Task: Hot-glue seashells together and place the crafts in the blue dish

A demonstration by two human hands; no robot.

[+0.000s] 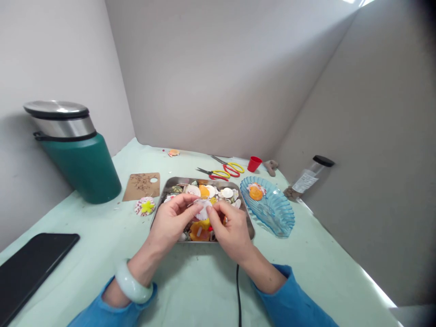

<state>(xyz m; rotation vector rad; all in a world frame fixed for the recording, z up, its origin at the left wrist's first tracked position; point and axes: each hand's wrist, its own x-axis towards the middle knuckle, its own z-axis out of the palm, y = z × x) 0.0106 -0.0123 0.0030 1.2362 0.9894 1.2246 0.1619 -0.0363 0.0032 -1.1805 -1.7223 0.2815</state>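
Both my hands meet over a metal tray (160,203) filled with several coloured and white shells. My left hand (173,219) and my right hand (229,227) pinch the same white shell (203,210) between fingertips, just above the tray's contents. Orange shells (199,231) lie under my fingers. A pale bangle sits on my left wrist, and both sleeves are blue.
A blue glass dish (272,211) with an orange shell stands right of the tray. Behind lie scissors (223,171), a red cup (254,163) and a clear bottle (308,178). A green jug (76,154), brown card (142,185), decorated shell (145,206) and black tablet (30,265) are on the left.
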